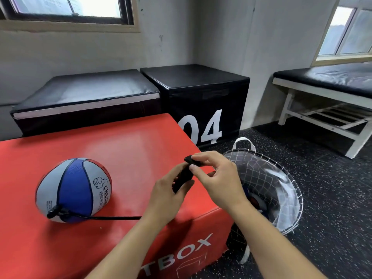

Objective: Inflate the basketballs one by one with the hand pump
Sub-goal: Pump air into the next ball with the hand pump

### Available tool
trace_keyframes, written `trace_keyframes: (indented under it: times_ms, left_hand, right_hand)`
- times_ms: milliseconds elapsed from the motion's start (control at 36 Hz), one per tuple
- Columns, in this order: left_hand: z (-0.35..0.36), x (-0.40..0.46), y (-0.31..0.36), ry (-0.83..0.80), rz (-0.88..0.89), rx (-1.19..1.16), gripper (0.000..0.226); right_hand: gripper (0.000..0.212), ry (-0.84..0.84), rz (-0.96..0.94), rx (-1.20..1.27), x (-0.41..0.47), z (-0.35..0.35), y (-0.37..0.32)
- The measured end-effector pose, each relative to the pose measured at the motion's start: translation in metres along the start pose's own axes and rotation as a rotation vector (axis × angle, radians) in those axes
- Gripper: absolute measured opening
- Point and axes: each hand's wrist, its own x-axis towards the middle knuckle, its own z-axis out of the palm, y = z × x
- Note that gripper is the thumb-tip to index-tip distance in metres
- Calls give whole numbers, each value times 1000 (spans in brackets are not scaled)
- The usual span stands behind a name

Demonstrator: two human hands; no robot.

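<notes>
Blue-white-red rubber basketball [73,190] on red padded box [120,150], hose attached; left hand [167,196] grips short black hand pump [184,178], right hand [217,174] pinches its handle: hose tug may unseat needle.

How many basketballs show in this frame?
2: one basketball on the red box, hose attached; another ball, partly hidden, inside the mesh basket. More may be hidden.
</notes>
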Motion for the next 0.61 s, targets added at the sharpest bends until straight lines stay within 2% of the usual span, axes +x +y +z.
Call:
trace_keyframes:
  times_ms: [111,306,417,528,611]
  left_hand:
    - [3,0,1,-23,-20,30,45]
    - [6,-3,1,-77,-32,61,40]
    - [6,-4,1,-74,-27,58,43]
    - [1,-4,0,-51,-47,27,61]
    - [-5,-4,2,-43,-48,5,69]
  right_hand:
    - [19,75,-23,39,10,-16,-6]
    - [18,353,4,234,33,-58,-17]
    - [16,367,17,202,30,-59,-18]
    - [15,358,-36,119,24,-44,-24]
    - [16,282,-70,106,17,-28,-27]
